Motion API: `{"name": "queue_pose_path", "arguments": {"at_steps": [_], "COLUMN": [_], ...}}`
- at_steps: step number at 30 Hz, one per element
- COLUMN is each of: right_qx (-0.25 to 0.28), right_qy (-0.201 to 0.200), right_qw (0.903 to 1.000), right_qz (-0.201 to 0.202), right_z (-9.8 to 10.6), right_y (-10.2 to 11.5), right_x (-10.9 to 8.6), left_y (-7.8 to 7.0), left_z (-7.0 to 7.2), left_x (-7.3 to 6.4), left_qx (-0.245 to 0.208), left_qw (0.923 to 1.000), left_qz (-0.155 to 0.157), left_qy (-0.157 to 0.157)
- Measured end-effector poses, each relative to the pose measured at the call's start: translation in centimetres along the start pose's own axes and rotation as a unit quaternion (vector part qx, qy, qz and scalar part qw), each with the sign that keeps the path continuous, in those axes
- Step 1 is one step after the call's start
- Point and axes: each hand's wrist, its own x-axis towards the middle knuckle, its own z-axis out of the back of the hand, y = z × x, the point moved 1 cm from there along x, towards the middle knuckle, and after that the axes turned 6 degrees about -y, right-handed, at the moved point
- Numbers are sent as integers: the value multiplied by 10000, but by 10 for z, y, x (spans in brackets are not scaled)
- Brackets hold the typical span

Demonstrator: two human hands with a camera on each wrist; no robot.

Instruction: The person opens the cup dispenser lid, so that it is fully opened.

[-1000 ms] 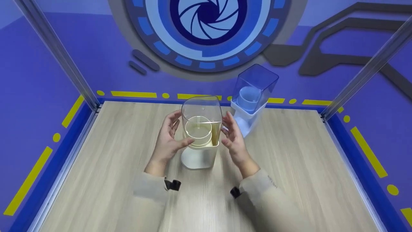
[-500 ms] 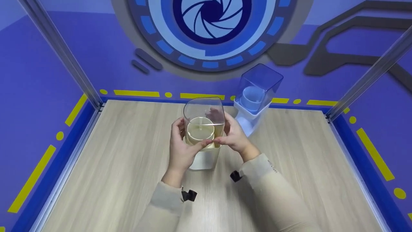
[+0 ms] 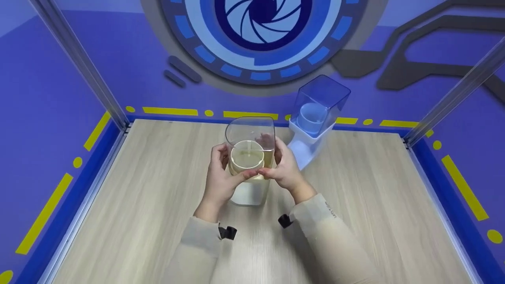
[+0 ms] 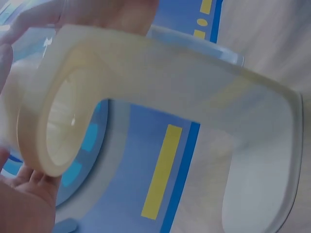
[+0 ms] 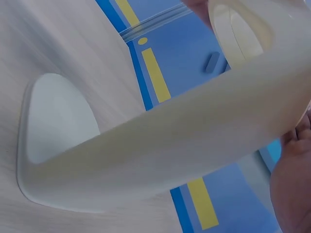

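A cream dispenser (image 3: 249,193) with a clear, open-topped box (image 3: 246,127) on its upper end stands upright mid-table. Inside the clear box shows a round cream ring (image 3: 236,165). My left hand (image 3: 223,177) grips the upper body from the left, and my right hand (image 3: 287,169) grips it from the right. Both thumbs lie across the front, with their tips close together, while the fingers wrap to the sides. In the left wrist view the C-shaped stand (image 4: 160,73) shows from the side, its foot down by the table. The right wrist view has its column (image 5: 170,145) slanting across.
Behind and to the right stands a second dispenser (image 3: 304,152), white with a blue-tinted clear box (image 3: 323,92). Printed blue panels (image 3: 118,59) wall the wooden table (image 3: 150,205) at the back and sides, with metal posts at the back corners.
Both hands have closed in from beside the dispenser to grip it, thumbs coming together in front. Over the last half second the grip stays the same and the view shifts slightly.
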Motion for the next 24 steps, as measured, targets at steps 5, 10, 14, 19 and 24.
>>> {"name": "queue_pose_path", "arguments": {"at_steps": [5,10,14,19,24], "right_qx": [-289,-410,-528,-1100,-1672], "right_qy": [-356,-765,-1077,-1425,-1999], "right_qw": [9989,9961,9927,9837,9653], "right_qz": [-127,-133,-124,23,178], "right_z": [-4,-9,-14,-23,-38], "right_y": [3,6,9,11,15], "right_x": [-9,-19,-25,-31,-37], "left_y": [4,3,4,5,8], "left_z": [4,8,11,15,20], "left_x": [6,8,9,16,32], "left_qx": [-151,-17,30,-140,-499], "left_qw": [9995,9986,9981,9961,9888], "left_qz": [83,208,261,248,254], "left_qy": [270,483,563,830,1386]}}
